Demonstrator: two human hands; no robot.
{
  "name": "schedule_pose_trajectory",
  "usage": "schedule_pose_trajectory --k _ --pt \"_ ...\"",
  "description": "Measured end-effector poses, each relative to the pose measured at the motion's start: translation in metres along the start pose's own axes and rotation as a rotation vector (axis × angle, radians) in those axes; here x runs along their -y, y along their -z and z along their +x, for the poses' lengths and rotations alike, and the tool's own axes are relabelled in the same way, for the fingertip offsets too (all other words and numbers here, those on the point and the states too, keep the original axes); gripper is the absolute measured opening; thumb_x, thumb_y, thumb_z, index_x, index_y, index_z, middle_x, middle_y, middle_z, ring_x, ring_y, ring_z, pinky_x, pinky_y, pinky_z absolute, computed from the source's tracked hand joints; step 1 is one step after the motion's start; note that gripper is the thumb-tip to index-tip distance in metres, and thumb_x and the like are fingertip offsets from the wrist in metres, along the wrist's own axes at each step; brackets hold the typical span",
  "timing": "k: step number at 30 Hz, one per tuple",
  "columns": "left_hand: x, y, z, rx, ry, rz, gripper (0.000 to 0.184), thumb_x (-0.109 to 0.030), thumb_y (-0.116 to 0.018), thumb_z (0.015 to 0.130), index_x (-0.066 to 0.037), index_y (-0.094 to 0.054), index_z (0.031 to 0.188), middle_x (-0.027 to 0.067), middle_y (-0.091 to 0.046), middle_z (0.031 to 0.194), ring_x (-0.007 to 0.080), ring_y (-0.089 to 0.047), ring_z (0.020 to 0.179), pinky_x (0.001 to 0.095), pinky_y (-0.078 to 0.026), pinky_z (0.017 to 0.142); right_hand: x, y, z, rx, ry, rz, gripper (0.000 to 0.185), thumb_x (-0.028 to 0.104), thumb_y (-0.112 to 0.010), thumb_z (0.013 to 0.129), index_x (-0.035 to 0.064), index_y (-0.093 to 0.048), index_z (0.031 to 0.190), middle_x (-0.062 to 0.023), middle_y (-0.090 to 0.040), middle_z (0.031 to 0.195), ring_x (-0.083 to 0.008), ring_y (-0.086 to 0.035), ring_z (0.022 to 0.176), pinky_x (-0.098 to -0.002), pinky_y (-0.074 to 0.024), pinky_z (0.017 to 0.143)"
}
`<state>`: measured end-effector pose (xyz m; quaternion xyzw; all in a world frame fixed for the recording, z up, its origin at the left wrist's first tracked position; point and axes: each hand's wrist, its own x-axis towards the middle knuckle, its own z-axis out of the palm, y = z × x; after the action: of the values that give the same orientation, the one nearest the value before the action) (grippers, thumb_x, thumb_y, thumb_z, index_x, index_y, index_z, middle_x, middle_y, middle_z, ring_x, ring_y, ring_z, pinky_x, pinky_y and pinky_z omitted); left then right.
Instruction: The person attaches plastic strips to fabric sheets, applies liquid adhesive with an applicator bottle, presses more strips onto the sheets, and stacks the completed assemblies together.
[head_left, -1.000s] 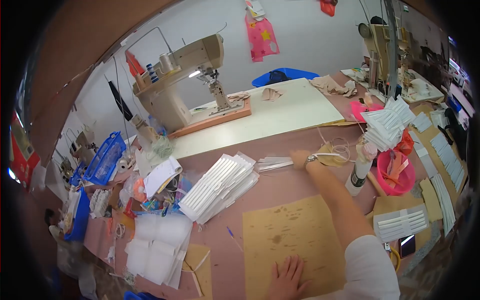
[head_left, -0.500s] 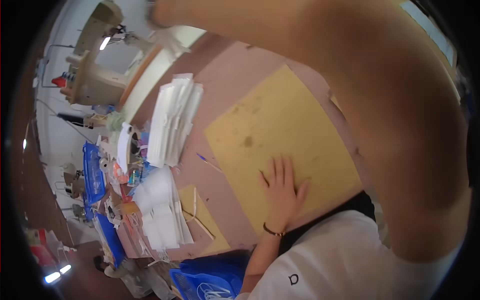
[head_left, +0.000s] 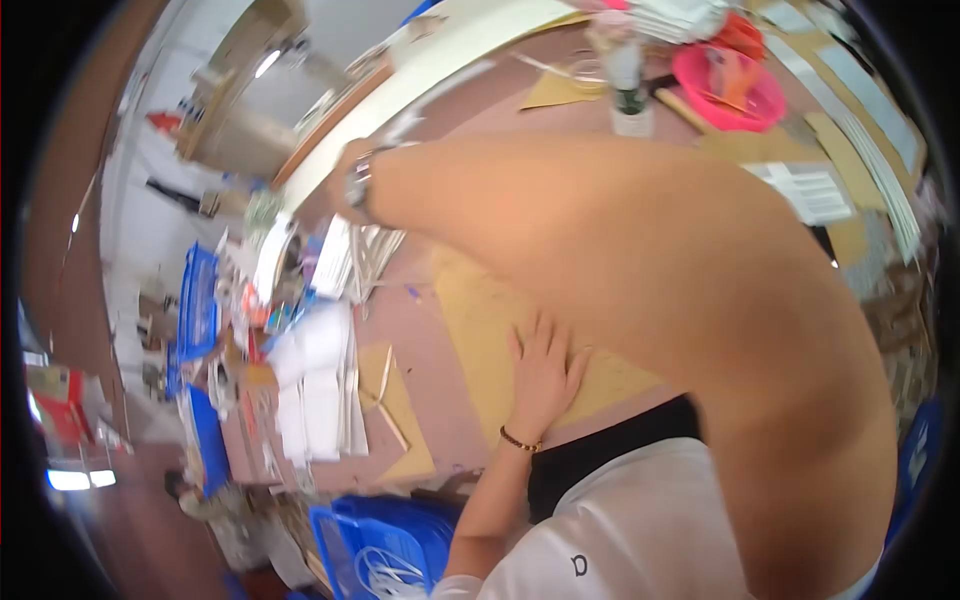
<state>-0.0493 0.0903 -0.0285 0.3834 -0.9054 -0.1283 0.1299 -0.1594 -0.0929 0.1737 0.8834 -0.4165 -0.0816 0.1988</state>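
My left hand (head_left: 545, 375), with a beaded bracelet on its wrist, lies flat with fingers spread on a yellow-brown board (head_left: 465, 310). My right arm stretches across the view and covers much of that board. At its end my right hand (head_left: 347, 180), below a metal wristwatch (head_left: 358, 185), is over the far side of the table by a stack of white strips (head_left: 350, 262). Its fingers are hidden, so I cannot tell whether it holds anything. A second stack of white pieces (head_left: 318, 385) lies nearer me. A blue pen (head_left: 414, 294) rests between stack and board.
Sewing machines (head_left: 235, 135) stand along the far left. A blue basket (head_left: 385, 545) holding white cord is below the table edge. At the upper right are a pink bowl (head_left: 770, 100), a bottle (head_left: 632, 110) and white strips (head_left: 805, 190). Another blue basket (head_left: 198, 300) stands at left.
My right hand has come down from the top edge to beside the upper white stack, its forearm now covering more of the board. The view has shifted, showing the pink bowl. My left hand stays flat.
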Motion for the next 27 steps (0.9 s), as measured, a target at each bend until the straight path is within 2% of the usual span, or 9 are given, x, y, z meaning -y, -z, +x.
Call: schedule_pose_trajectory --k 1,5,6,10,13,16,19,21,27 --pt "0.005 -0.001 -0.004 -0.012 0.004 -0.083 0.047 -0.029 -0.060 0.089 0.001 -0.052 0.124 0.0227 -0.042 0.138 0.0390 -0.034 0.132 0.0593 -0.016 0.109 0.010 0.013 0.009 -0.028 0.076 -0.016 0.021 0.018 -0.058 0.082 0.0070 -0.069 0.097 -0.0106 -0.070 0.090 -0.0243 -0.068 0.081 -0.0410 -0.0542 0.066" --pt "0.010 0.010 -0.019 -0.138 0.033 -0.264 0.043 -0.024 -0.063 0.087 0.001 -0.053 0.122 0.0223 -0.040 0.140 0.0380 -0.036 0.132 0.0535 -0.021 0.110 0.059 -0.049 -0.023 -0.154 -0.042 0.789 0.030 0.009 -0.053 0.082 0.0055 -0.058 0.112 -0.0152 -0.066 0.095 -0.0307 -0.068 0.081 -0.0400 -0.0539 0.064" --pt "0.012 0.012 -0.027 -0.156 0.043 -0.273 0.041 -0.021 -0.063 0.087 0.001 -0.054 0.120 0.0218 -0.042 0.139 0.0379 -0.038 0.130 0.0514 -0.025 0.109 0.072 -0.064 -0.054 -0.388 -0.079 0.695 0.022 0.009 -0.054 0.080 0.0059 -0.058 0.102 -0.0152 -0.065 0.088 -0.0328 -0.066 0.076 -0.0439 -0.0525 0.061" --pt "0.051 0.020 -0.054 -0.297 0.194 -0.068 0.043 -0.018 -0.059 0.088 0.000 -0.050 0.126 0.0219 -0.045 0.136 0.0388 -0.038 0.130 0.0520 -0.026 0.107 0.115 -0.115 -0.121 -0.031 -0.190 0.738 0.017 0.010 -0.054 0.081 0.0063 -0.056 0.098 -0.0130 -0.062 0.080 -0.0340 -0.064 0.075 -0.0422 -0.0518 0.061" --pt "0.089 0.047 -0.064 -0.317 0.378 0.155 0.038 -0.010 -0.054 0.088 0.002 -0.050 0.123 0.0230 -0.049 0.130 0.0403 -0.044 0.123 0.0483 -0.034 0.102 0.126 -0.125 -0.154 0.015 -0.224 0.768 0.019 0.008 -0.058 0.079 0.0037 -0.055 0.098 -0.0156 -0.063 0.092 -0.0316 -0.065 0.082 -0.0405 -0.0517 0.064" --pt "0.102 0.058 -0.061 -0.451 0.524 0.045 0.034 -0.007 -0.052 0.088 0.002 -0.051 0.121 0.0239 -0.050 0.128 0.0407 -0.045 0.121 0.0468 -0.038 0.099 0.125 -0.123 -0.176 0.036 -0.233 0.865 0.030 0.009 -0.061 0.079 0.0024 -0.054 0.108 -0.0160 -0.060 0.104 -0.0318 -0.060 0.095 -0.0412 -0.0498 0.077" --pt "0.081 0.074 -0.049 -0.495 0.512 -0.125 0.034 -0.008 -0.051 0.088 0.002 -0.051 0.120 0.0245 -0.050 0.126 0.0411 -0.047 0.118 0.0453 -0.040 0.098 0.125 -0.117 -0.191 -0.213 -0.269 0.822 0.042 0.008 -0.063 0.078 0.0027 -0.052 0.118 -0.0146 -0.057 0.111 -0.0316 -0.054 0.105 -0.0428 -0.0432 0.090" --pt "0.058 0.052 -0.044 -0.286 0.185 -0.155 0.036 -0.014 -0.054 0.089 0.002 -0.051 0.122 0.0239 -0.048 0.130 0.0393 -0.044 0.123 0.0475 -0.036 0.102 0.123 -0.124 -0.200 -0.298 -0.336 0.852 0.044 0.007 -0.066 0.076 0.0040 -0.054 0.118 -0.0128 -0.058 0.109 -0.0314 -0.052 0.107 -0.0439 -0.0393 0.093" --pt "0.023 0.007 -0.021 -0.093 0.083 -0.027 0.050 -0.027 -0.062 0.086 -0.001 -0.050 0.127 0.0167 -0.043 0.140 0.0341 -0.037 0.133 0.0531 -0.027 0.108 0.124 -0.144 -0.201 -0.237 -0.406 0.851 0.024 0.007 -0.066 0.077 0.0040 -0.063 0.101 -0.0120 -0.058 0.097 -0.0319 -0.054 0.096 -0.0415 -0.0441 0.084"
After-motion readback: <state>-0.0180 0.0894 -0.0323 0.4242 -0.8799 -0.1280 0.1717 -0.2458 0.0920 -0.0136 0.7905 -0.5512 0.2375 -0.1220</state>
